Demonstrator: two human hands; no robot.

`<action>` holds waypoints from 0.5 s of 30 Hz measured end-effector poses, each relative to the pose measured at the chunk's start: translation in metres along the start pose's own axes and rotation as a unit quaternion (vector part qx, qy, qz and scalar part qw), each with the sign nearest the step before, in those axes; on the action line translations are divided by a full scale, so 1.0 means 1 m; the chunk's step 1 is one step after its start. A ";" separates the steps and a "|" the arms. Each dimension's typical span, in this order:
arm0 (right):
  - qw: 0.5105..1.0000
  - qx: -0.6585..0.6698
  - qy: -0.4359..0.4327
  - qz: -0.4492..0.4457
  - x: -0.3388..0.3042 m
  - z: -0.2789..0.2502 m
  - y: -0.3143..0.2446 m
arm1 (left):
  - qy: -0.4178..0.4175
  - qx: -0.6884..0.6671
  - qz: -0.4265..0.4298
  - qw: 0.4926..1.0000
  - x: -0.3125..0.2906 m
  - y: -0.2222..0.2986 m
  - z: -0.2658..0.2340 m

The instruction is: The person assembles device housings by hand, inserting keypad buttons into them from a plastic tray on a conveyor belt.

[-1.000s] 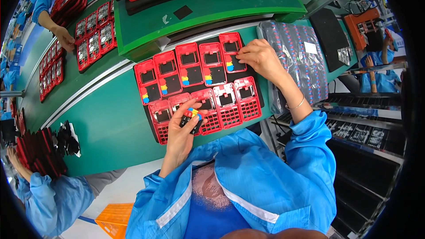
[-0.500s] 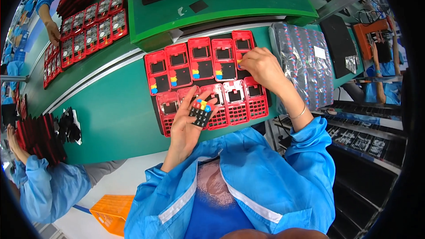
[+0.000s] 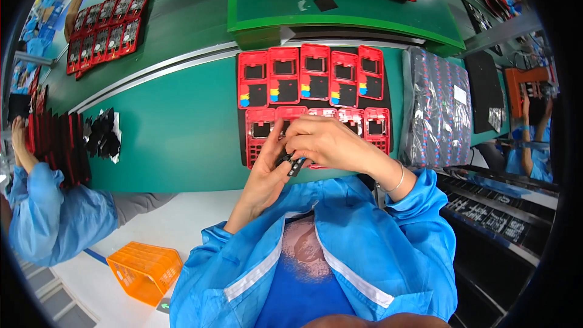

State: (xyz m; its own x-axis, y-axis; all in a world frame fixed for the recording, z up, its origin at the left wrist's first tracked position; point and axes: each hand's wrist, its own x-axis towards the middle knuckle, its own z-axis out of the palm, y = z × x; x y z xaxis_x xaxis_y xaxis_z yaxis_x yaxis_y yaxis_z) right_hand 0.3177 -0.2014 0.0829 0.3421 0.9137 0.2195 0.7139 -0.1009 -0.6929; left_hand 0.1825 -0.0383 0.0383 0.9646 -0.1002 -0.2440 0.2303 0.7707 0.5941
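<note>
Low over the front row of red phone housings, my left hand (image 3: 265, 175) grips a black rubber keypad (image 3: 296, 167) with small keys. My right hand (image 3: 331, 141) meets it from the right, fingertips pinched on the keypad's upper part, which they mostly hide. Behind my hands lies a back row of red housings (image 3: 314, 65), each with a window and a cluster of yellow, blue or red keys at its lower left. The front-row housings, such as the one at the right end (image 3: 377, 127), have grids of key holes; my hands cover the middle ones.
A black mat (image 3: 396, 94) lies under the housings. To its right sits a plastic-wrapped dark bundle (image 3: 438, 109). Black pieces (image 3: 103, 135) lie at left, near a co-worker's sleeve (image 3: 45, 206). A green-edged raised shelf (image 3: 352, 23) stands behind; an orange crate (image 3: 146, 267) is on the floor.
My right hand has left the back-right housing and come down to the keypad in my left hand. Every back-row housing now shows coloured keys. The whole view has shifted somewhat.
</note>
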 end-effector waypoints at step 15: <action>0.961 0.203 0.036 0.185 0.017 0.057 -0.035 | 0.198 0.108 0.160 0.961 -0.060 -0.014 -0.041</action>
State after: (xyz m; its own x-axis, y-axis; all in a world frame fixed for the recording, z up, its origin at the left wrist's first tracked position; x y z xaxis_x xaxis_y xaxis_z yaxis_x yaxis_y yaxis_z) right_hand 0.2639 -0.1599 0.0720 0.5789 0.8134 -0.0568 0.2429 -0.2385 -0.9403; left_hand 0.1159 -0.0170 0.0133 0.8758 0.4003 -0.2697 -0.0071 0.5693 0.8221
